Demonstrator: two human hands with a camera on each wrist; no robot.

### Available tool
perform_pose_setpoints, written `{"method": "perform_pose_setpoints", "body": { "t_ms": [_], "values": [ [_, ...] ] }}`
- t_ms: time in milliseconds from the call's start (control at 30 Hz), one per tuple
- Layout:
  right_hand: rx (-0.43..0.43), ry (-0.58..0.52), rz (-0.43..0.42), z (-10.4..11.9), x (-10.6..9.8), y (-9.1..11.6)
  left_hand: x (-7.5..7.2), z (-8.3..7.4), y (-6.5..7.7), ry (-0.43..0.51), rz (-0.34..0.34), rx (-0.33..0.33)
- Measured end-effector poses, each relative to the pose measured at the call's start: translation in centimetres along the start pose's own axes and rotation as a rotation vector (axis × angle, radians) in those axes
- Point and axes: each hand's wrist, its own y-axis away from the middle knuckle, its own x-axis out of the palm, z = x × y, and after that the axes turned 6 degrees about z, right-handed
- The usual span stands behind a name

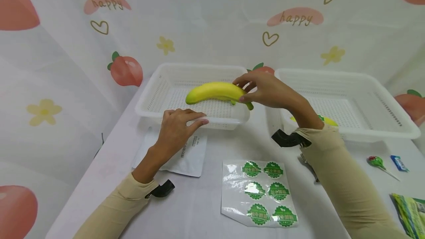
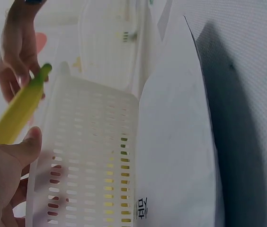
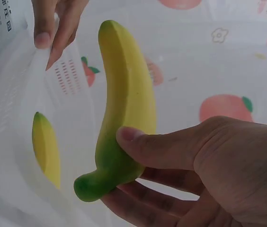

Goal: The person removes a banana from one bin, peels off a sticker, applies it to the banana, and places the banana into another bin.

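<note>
My right hand (image 1: 270, 89) holds a yellow banana (image 1: 214, 91) near its green stem end, thumb on one side and fingers on the other. The banana lies level above the left white basket (image 1: 229, 121) in the head view. Its stem points right, toward the wrist. On that basket's front rim, my left hand (image 1: 179, 126) pinches the edge between thumb and fingers. Inside, a second banana (image 3: 47, 149) rests low against the front wall, mostly hidden in the head view by the held one.
To the right stands another white basket (image 1: 375, 134) holding a yellow thing with a green sticker (image 1: 328, 121), partly behind my forearm. Nearer lie a white pouch (image 1: 189, 158), a sheet of green stickers (image 1: 235, 198), a lollipop (image 1: 376, 162), a small blue packet (image 1: 399, 163) and a green packet (image 1: 411, 213).
</note>
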Motion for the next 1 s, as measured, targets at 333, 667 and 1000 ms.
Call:
{"method": "perform_pose_setpoints", "body": {
  "t_ms": [333, 667, 1000],
  "values": [
    [0.009, 0.050, -0.036, -1.6, 0.5, 8.0, -0.1, 0.0, 0.0, -0.007, -0.006, -0.009],
    [0.022, 0.025, 0.008, -4.9, 5.0, 11.9, -0.1, 0.0, -0.1, 0.000, -0.024, 0.010],
    [0.093, 0.002, 0.063, -6.7, 7.8, 11.7, 0.2, -0.1, -0.1, 0.018, -0.011, 0.007]
  ]
}}
